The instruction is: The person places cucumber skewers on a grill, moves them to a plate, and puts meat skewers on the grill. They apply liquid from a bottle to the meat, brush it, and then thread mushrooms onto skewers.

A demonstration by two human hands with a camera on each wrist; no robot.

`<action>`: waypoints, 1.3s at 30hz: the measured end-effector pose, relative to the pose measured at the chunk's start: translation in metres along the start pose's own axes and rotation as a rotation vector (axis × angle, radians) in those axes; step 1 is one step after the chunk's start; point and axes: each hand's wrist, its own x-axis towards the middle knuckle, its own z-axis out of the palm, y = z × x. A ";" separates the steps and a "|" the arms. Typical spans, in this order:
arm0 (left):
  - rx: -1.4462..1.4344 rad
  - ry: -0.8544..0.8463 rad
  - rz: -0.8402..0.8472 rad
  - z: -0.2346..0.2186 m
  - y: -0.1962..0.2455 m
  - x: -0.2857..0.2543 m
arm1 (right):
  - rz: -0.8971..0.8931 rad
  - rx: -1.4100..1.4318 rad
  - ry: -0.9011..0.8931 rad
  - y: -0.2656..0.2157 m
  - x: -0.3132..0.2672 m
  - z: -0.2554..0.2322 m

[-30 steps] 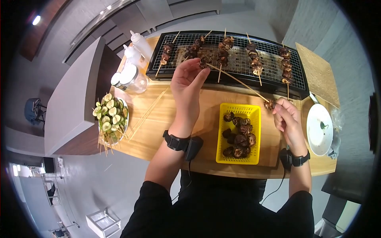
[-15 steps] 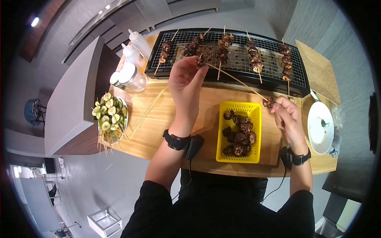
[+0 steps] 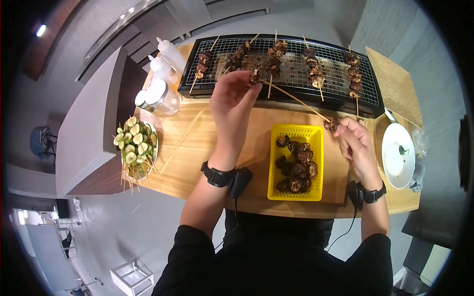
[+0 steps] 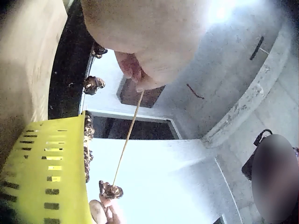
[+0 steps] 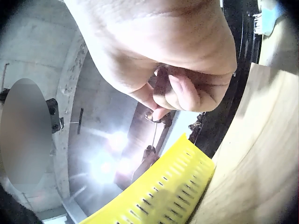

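Note:
A thin wooden skewer [image 3: 295, 99] slants between my two hands in the head view, above the table near the grill. My left hand [image 3: 232, 96] holds its far-left end, with a dark browned mushroom [image 3: 254, 76] between thumb and fingers. At the other end, my right hand [image 3: 356, 145] pinches a second browned mushroom [image 3: 330, 125] against the stick's tip. The left wrist view shows the bare stick [image 4: 128, 135] running from the left fingers to that mushroom [image 4: 110, 190]. Below the hands stands a yellow basket [image 3: 320, 172] with several browned mushrooms [image 3: 299, 170] in it.
Behind the hands, a black grill [image 3: 291, 91] carries several mushroom skewers [image 3: 314, 69]. Loose sticks [image 3: 180, 140] and a plate of sliced-vegetable skewers [image 3: 134, 143] lie left, near jars [image 3: 165, 98] and squeeze bottles [image 3: 170, 52]. At right are a white pan [image 3: 395, 167] and a board [image 3: 395, 86].
Both hands keep nearly the same place and hold. The mushroom at my left fingertips shows a little more, and the head view has shifted slightly.

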 end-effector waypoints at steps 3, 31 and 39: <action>0.036 -0.047 -0.035 0.003 0.003 -0.002 | -0.005 -0.017 -0.026 -0.001 -0.001 0.001; 0.739 -1.047 0.192 0.036 0.032 -0.035 | 0.070 0.459 -0.070 -0.002 0.001 -0.010; 0.692 -1.055 0.143 0.035 0.033 -0.034 | 0.059 0.458 -0.085 -0.001 0.002 -0.011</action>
